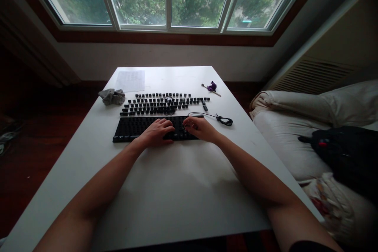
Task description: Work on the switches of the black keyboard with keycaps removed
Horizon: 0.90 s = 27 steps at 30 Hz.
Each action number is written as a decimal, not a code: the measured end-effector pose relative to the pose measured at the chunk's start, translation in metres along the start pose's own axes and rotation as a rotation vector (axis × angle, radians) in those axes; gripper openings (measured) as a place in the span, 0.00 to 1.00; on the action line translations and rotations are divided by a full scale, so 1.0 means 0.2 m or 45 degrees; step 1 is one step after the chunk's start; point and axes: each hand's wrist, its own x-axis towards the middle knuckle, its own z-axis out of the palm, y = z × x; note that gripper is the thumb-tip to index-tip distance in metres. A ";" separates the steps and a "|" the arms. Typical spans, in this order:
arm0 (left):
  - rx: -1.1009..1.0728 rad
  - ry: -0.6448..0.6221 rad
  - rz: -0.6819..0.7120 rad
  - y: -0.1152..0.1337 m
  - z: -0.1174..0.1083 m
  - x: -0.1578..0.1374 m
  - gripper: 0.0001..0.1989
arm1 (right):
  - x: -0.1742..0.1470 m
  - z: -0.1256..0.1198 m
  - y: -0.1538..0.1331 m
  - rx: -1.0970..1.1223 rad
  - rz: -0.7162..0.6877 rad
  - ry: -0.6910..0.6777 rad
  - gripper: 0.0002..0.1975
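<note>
A black keyboard (pixel 132 126) lies across the white table, many of its keycaps off. My left hand (pixel 157 130) rests on its middle with the fingers stretched out, steadying nothing else I can see. Over the keyboard's right part, my right hand (pixel 201 128) is closed in a pinch; a small thing shows at the fingertips, too dark to name. Behind the keyboard, loose black keycaps (pixel 141 106) stand in several rows. From the keyboard's back edge a black cable (pixel 226 121) runs right into a coiled bundle.
A grey cloth (pixel 112 97) lies crumpled at the table's left edge, near a sheet of paper (pixel 131 80). At the back right are a purple item (pixel 212 86) and a thin stick (pixel 216 93). A cushioned seat (pixel 283 141) with a black bag (pixel 345 153) stands right of the table.
</note>
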 end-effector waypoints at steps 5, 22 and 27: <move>-0.029 0.007 -0.005 0.00 0.00 0.00 0.21 | 0.01 -0.05 0.00 0.012 -0.065 0.021 0.09; -0.061 0.011 -0.017 0.00 -0.01 -0.02 0.21 | 0.00 -0.14 0.15 0.553 0.225 -0.186 0.09; -0.077 0.025 -0.017 0.00 -0.02 -0.02 0.21 | 0.00 -0.16 0.18 0.683 0.261 -0.081 0.14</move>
